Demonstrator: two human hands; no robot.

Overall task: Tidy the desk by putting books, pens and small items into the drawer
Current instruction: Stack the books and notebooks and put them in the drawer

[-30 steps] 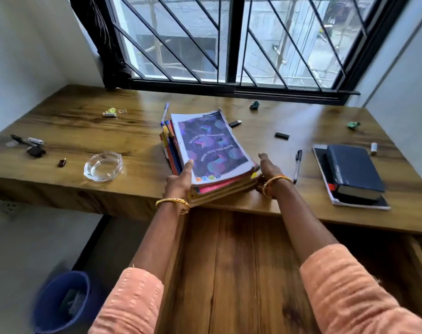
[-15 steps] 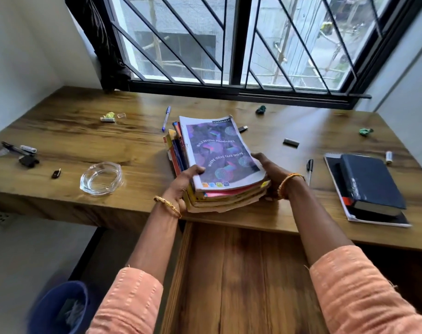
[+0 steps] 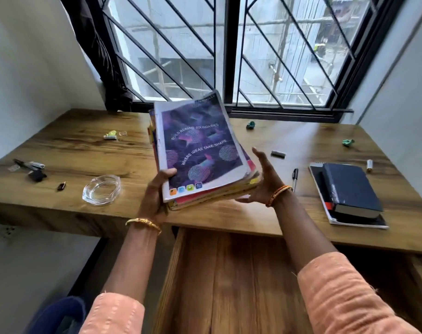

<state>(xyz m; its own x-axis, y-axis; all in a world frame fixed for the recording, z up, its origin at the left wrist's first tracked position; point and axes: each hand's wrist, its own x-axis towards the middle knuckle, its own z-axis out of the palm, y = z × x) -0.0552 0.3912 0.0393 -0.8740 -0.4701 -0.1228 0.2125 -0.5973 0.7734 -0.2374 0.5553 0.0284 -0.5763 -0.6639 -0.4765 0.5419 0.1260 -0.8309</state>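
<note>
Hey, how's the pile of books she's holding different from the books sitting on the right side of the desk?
The held stack is lifted and tilted, gripped by the left hand and supported by the right hand; the dark books lie flat on the desk, untouched. The held stack has a purple printed cover and several colourful books; the dark books are only two, topped by a plain navy cover. Neither pile is in the open drawer yet.

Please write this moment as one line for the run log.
phase: lifting | left hand: grips book stack | right hand: supports stack | drawer: open below | stack: above desk
</note>
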